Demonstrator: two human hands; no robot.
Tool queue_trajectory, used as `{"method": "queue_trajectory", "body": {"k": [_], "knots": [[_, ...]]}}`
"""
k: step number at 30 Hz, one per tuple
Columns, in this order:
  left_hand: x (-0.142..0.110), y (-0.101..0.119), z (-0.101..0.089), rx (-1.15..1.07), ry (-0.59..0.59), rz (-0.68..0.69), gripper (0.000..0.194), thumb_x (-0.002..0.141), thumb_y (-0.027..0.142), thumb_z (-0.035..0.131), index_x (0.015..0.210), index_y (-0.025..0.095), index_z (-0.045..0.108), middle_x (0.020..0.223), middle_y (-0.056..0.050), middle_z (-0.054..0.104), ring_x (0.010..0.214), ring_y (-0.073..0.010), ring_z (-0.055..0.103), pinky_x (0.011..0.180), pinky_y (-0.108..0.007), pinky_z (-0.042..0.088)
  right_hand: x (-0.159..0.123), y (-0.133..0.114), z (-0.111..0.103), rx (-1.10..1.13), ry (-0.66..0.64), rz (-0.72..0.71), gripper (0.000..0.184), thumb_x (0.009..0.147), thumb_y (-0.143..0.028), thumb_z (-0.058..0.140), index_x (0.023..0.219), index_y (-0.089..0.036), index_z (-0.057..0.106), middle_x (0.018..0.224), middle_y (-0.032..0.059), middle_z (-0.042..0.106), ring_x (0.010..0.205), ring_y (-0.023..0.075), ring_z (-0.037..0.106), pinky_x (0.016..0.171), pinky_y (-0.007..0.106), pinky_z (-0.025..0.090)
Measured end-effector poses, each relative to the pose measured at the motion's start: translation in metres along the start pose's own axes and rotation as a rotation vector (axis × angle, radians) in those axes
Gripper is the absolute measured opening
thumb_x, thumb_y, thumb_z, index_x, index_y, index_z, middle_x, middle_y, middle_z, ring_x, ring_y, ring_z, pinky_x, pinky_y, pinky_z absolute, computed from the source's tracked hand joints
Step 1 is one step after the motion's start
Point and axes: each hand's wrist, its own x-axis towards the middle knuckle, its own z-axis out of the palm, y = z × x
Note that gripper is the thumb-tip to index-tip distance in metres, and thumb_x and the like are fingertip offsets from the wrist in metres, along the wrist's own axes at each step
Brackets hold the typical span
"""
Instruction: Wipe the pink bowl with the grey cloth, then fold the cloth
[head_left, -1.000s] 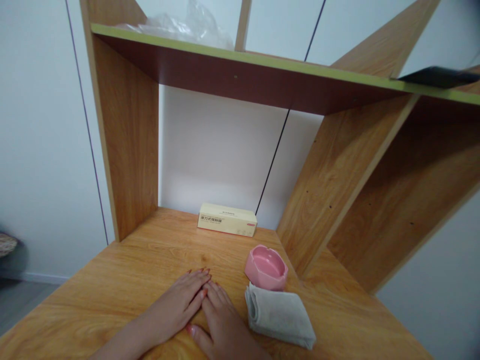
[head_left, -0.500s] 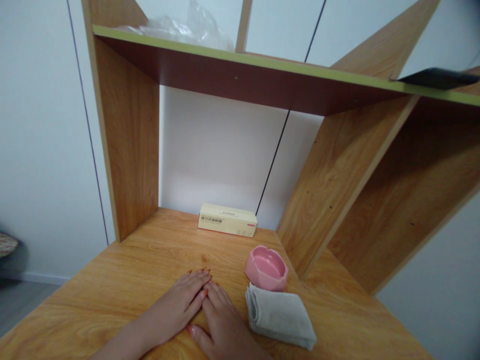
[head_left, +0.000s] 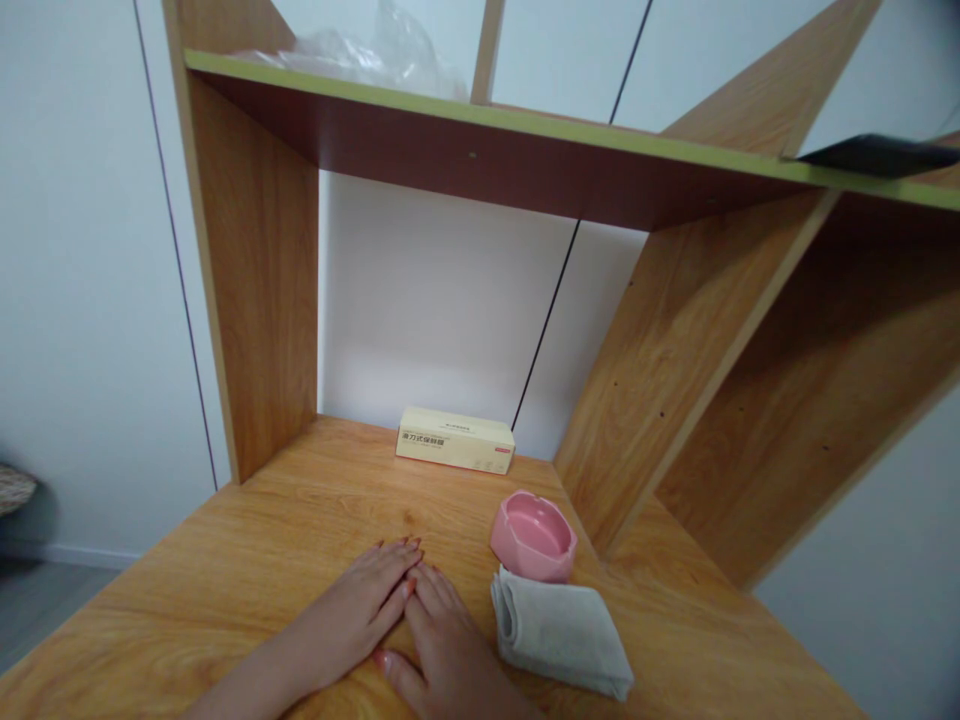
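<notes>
My left hand (head_left: 352, 612) lies flat on the wooden desk (head_left: 247, 570), fingers stretched out and holding nothing. My right hand (head_left: 450, 655) lies flat beside it, fingertips touching the left hand's fingertips, also holding nothing. A folded grey cloth (head_left: 559, 632) lies just right of my right hand. Behind the cloth, touching it, stands a pink ashtray (head_left: 533, 535). A long cream box (head_left: 454, 439) with printed text lies at the back of the desk against the wall.
A wooden upright (head_left: 259, 280) rises at the left and slanted wooden panels (head_left: 675, 370) at the right. An overhead shelf (head_left: 480, 130) carries clear plastic wrap (head_left: 375, 50) and a dark flat object (head_left: 877, 153) at its right end.
</notes>
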Motion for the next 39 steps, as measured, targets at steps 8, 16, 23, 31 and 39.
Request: {"method": "queue_trajectory", "body": {"k": [8, 16, 23, 31, 39], "knots": [[-0.0013, 0.0016, -0.0014, -0.007, 0.025, 0.016, 0.039, 0.090, 0.035, 0.035, 0.126, 0.023, 0.045, 0.129, -0.005, 0.048, 0.118, -0.0175, 0.044, 0.104, -0.039, 0.030, 0.0002, -0.0026, -0.0029, 0.000, -0.014, 0.027, 0.063, 0.082, -0.043, 0.044, 0.131, -0.006, 0.034, 0.139, 0.0132, 0.031, 0.129, 0.0205, 0.023, 0.109, 0.034, 0.016], [-0.0005, 0.0016, -0.0013, -0.007, 0.016, 0.008, 0.040, 0.090, 0.036, 0.034, 0.125, 0.021, 0.046, 0.128, -0.006, 0.048, 0.118, -0.0183, 0.044, 0.103, -0.039, 0.031, 0.0015, -0.0017, -0.0025, -0.001, -0.010, 0.016, 0.062, 0.081, -0.041, 0.046, 0.132, -0.007, 0.033, 0.139, 0.0134, 0.031, 0.129, 0.0221, 0.023, 0.108, 0.036, 0.017], [-0.0007, 0.0046, -0.0043, -0.015, 0.004, 0.001, 0.041, 0.090, 0.036, 0.034, 0.125, 0.020, 0.046, 0.129, -0.007, 0.048, 0.118, -0.0188, 0.043, 0.103, -0.039, 0.031, 0.0013, 0.0009, 0.0004, 0.005, -0.002, 0.011, 0.059, 0.081, -0.040, 0.045, 0.130, -0.007, 0.038, 0.138, 0.0145, 0.033, 0.129, 0.0231, 0.024, 0.108, 0.038, 0.017], [-0.0011, 0.0038, -0.0032, 0.015, -0.009, -0.004, 0.041, 0.091, 0.036, 0.032, 0.126, 0.020, 0.045, 0.129, -0.006, 0.048, 0.119, -0.0181, 0.043, 0.103, -0.038, 0.031, 0.0011, -0.0010, -0.0028, 0.007, -0.021, 0.021, 0.063, 0.082, -0.043, 0.045, 0.131, -0.006, 0.035, 0.140, 0.0138, 0.030, 0.129, 0.0215, 0.022, 0.109, 0.035, 0.015], [-0.0018, 0.0024, -0.0010, -0.013, 0.036, 0.011, 0.040, 0.090, 0.036, 0.035, 0.125, 0.022, 0.046, 0.128, -0.005, 0.049, 0.118, -0.0179, 0.044, 0.104, -0.038, 0.031, 0.0010, -0.0011, -0.0038, 0.021, -0.020, 0.022, 0.062, 0.081, -0.041, 0.046, 0.131, -0.006, 0.035, 0.139, 0.0136, 0.031, 0.129, 0.0222, 0.023, 0.108, 0.035, 0.017]]}}
